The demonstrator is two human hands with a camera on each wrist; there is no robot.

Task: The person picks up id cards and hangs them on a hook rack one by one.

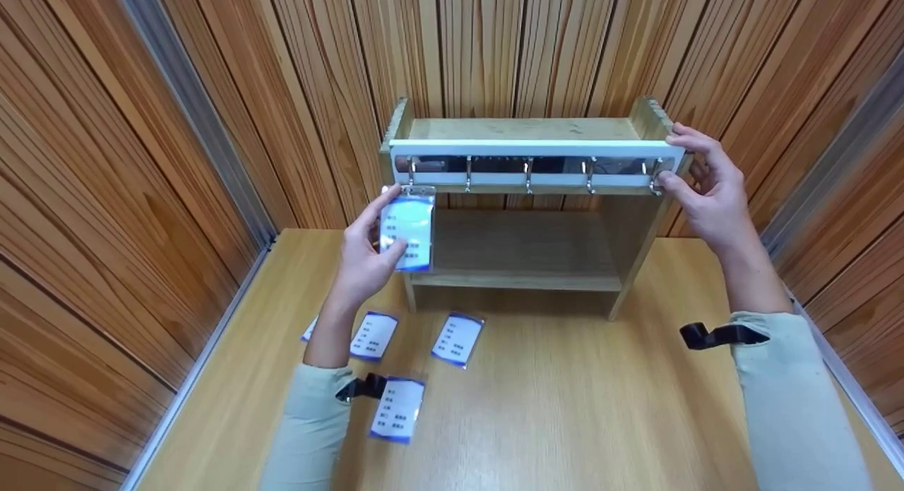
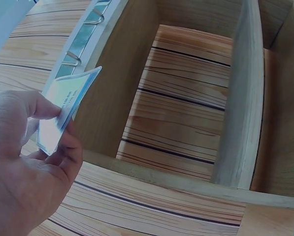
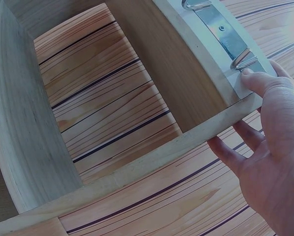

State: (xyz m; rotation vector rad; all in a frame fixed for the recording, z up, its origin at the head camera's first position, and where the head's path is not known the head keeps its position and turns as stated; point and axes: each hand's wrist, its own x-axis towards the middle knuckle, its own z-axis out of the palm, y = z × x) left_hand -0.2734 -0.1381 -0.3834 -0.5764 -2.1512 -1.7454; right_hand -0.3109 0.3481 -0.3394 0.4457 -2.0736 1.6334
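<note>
My left hand (image 1: 371,254) pinches an ID badge in a clear sleeve (image 1: 417,219) between thumb and fingers. The badge hangs upright just below the leftmost hook (image 1: 411,172); whether its slot is on the hook I cannot tell. In the left wrist view the badge (image 2: 68,108) bends slightly in the grip. At the other end, my right hand (image 1: 717,194) grips the corner of the white hook rail (image 1: 494,147). Its thumb presses beside the rightmost hook (image 3: 243,60), and its other fingers reach round the side panel (image 3: 137,174). The rail carries several metal hooks along a mirrored strip.
The rail sits across the front of a small wooden shelf (image 1: 522,247) on the table (image 1: 551,392). Several more badges lie flat at left, among them one badge (image 1: 458,339) before the shelf and another badge (image 1: 397,410) nearer. Wood-panelled walls (image 1: 212,123) enclose the table.
</note>
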